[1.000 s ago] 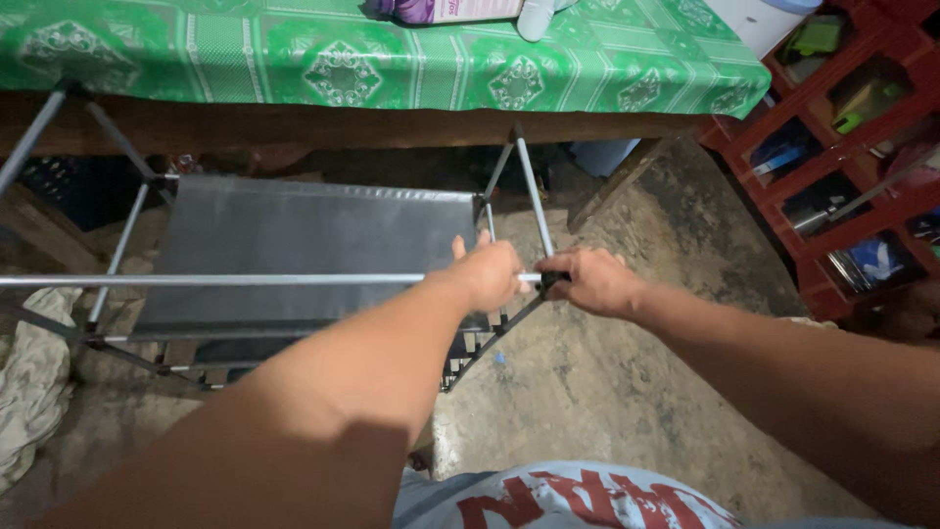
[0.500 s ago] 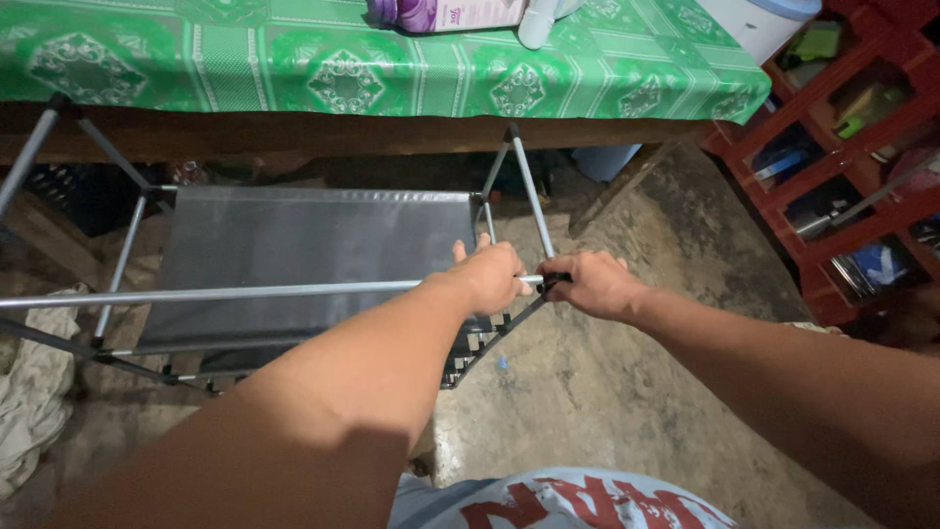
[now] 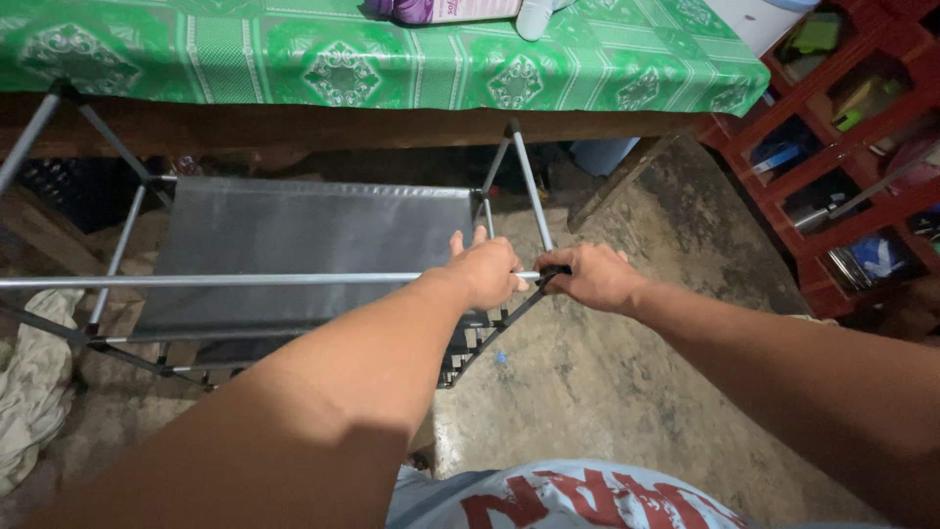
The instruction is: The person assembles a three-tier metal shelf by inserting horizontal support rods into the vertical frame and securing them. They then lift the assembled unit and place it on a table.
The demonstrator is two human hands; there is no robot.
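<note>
Left hand [image 3: 487, 271] clenched round the rail [image 3: 215, 280], right hand [image 3: 590, 277] gripping the black corner joint [image 3: 550, 273] — bracing both ends where the rack's [image 3: 304, 245] tube seats.

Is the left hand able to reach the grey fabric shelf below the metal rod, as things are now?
Probably yes. The left hand grips the metal rod, and the grey fabric shelf lies below it with open space between and nothing across it. The hand must let go first.
</note>
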